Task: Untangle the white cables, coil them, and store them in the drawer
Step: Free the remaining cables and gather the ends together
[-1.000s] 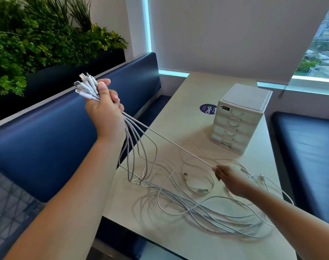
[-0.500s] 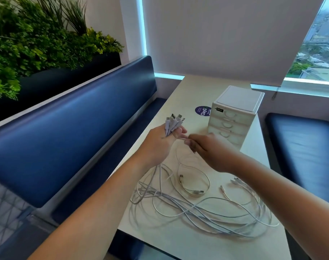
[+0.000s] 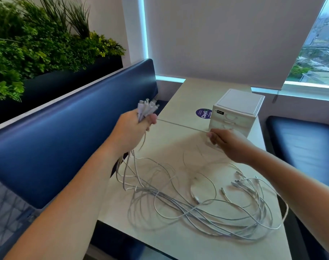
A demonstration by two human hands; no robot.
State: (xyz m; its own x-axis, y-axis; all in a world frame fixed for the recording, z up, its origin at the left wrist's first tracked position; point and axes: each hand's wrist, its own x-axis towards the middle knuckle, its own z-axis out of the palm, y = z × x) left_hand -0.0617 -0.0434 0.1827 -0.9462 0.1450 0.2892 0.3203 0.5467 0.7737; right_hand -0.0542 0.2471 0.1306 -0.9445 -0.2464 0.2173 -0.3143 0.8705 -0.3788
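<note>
One-strand separation: gripping white cable-plug bundle with left hand, pulling thin white cable newly taut with pinching right hand.

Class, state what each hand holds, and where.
The left hand grips the white cables just below their plugs; the right hand pinches one taut cable along its length.

One head-worn camera is looking forward and down across the table toward the window, with the left hand and right hand near in front.

White cables sprawl tangled near the closed white drawer unit.
</note>
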